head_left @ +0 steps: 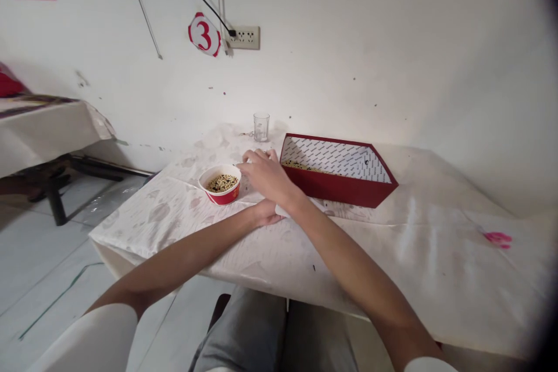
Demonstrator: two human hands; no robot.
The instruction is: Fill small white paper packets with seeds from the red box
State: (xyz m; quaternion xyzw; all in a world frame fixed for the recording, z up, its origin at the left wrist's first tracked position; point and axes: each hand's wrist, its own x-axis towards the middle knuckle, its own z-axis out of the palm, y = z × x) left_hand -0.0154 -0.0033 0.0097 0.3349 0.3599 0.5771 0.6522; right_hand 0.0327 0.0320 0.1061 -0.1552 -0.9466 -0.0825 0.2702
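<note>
My right hand [267, 173] reaches across to the left, over my left hand, with its fingers bent and drawn together at the right rim of a red and white paper bowl [227, 195]. What the fingertips hold, if anything, is too small to name. Pale and dark beans [222, 182] fill part of the bowl. My left hand [265, 213] rests low on the table beneath my right wrist, with most of its fingers hidden. A white edge [280, 211] shows beside it. Right of my hands stands an open dark red box [340, 186] with more beans [305, 168] inside.
A clear glass [261, 128] stands near the wall behind the bowl. A pale patterned cloth covers the table [244, 250], with a pink item [498, 239] at the right. A power strip [244, 38] is on the wall, and another table [47, 122] stands at left.
</note>
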